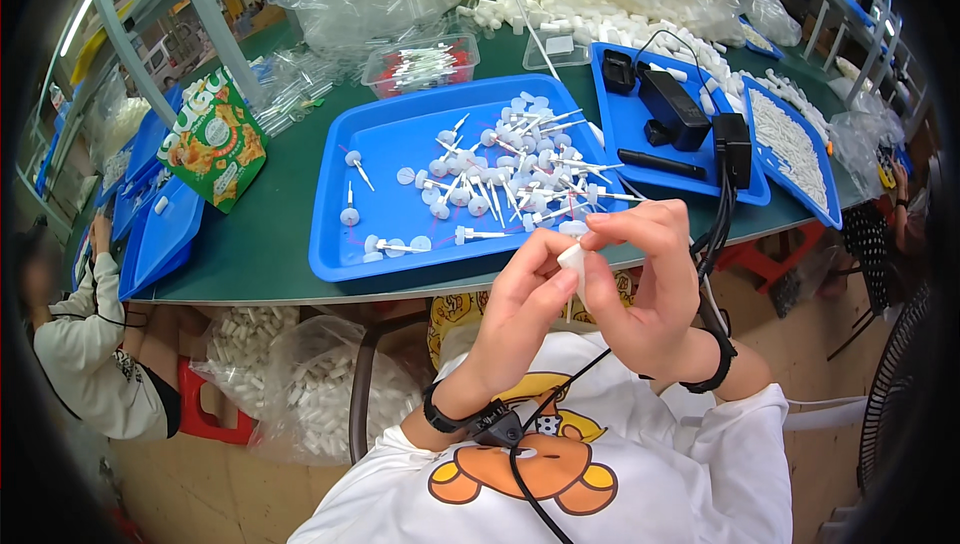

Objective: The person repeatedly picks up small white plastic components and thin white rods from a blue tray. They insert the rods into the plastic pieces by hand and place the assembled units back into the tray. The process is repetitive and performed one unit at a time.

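Note:
Both my hands are raised close together below the table edge, pinching one small white plastic piece (573, 259) between them. My left hand (518, 309) grips it from below with thumb and fingers. My right hand (645, 284) holds its upper end with curled fingertips. Just beyond them lies a blue tray (375, 149) with several white plastic stems with round caps (505, 169) scattered over its right half.
A second blue tray (625, 124) at the right carries black devices and a cable. A pile of white parts (600, 9) lies at the back, beside clear bags, a small clear box (420, 64) and a snack bag (212, 139). Another person (85, 344) sits at left.

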`<action>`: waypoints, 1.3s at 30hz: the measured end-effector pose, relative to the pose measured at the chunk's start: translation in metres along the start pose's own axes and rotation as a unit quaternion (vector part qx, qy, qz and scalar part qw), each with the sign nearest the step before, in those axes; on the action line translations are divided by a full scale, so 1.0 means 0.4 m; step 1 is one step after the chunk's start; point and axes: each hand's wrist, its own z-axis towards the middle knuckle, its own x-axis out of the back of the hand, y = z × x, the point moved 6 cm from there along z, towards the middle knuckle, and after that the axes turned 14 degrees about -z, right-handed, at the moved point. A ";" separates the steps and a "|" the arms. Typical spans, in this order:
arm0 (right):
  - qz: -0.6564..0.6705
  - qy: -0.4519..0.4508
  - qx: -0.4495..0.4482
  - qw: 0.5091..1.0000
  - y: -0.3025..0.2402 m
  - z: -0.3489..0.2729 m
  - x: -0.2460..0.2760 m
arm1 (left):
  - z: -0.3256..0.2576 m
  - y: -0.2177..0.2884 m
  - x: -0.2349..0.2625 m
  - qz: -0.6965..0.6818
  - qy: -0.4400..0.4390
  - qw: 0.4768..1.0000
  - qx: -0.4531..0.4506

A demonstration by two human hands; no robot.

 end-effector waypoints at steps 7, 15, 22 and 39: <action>0.151 -0.052 -0.209 0.965 0.070 -0.022 0.041 | -0.006 0.021 -0.012 -0.026 -0.058 0.998 -0.023; 0.451 -0.301 -0.328 0.774 0.065 -0.081 -0.036 | -0.017 0.029 -0.046 -0.064 -0.130 0.989 0.022; 0.466 -0.261 -0.285 0.796 0.062 -0.066 -0.016 | -0.025 0.021 -0.048 -0.053 -0.132 0.988 0.054; 0.585 -0.139 -0.332 0.726 0.117 -0.047 0.070 | -0.022 0.055 -0.029 0.060 -0.063 0.995 0.043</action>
